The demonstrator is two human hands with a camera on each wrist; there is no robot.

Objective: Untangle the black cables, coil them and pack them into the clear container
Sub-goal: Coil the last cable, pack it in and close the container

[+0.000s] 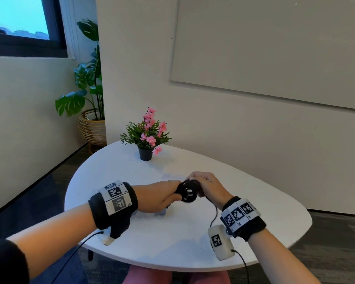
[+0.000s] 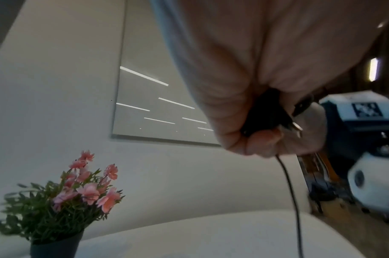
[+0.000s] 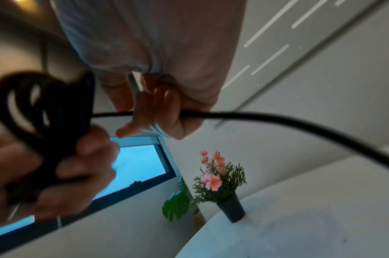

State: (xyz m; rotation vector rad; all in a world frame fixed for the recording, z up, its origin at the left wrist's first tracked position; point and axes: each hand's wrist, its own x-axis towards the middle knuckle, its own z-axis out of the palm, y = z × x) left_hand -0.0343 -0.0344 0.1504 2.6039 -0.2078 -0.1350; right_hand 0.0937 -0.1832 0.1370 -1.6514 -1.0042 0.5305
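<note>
From the head camera, I've got both hands up over the middle of the white bench [image 1: 131,238]. My left hand [image 1: 160,196] has its grip clenched round the black cable coil [image 1: 188,191], and my right hand [image 1: 208,184] pinches the same cable at the top of the loops. A loose tail of cable hangs from the coil toward the near edge. A potted pink flower plant [image 1: 147,134] stands at the far edge.

Left wrist view: fingers [image 2: 233,111] wrapped tight on the black bundle, one strand dropping down to the bench.

Right wrist view: fingers [image 3: 158,104] curled round a single strand running into the coil [image 3: 45,111], which the left hand [image 3: 56,174] holds.
</note>
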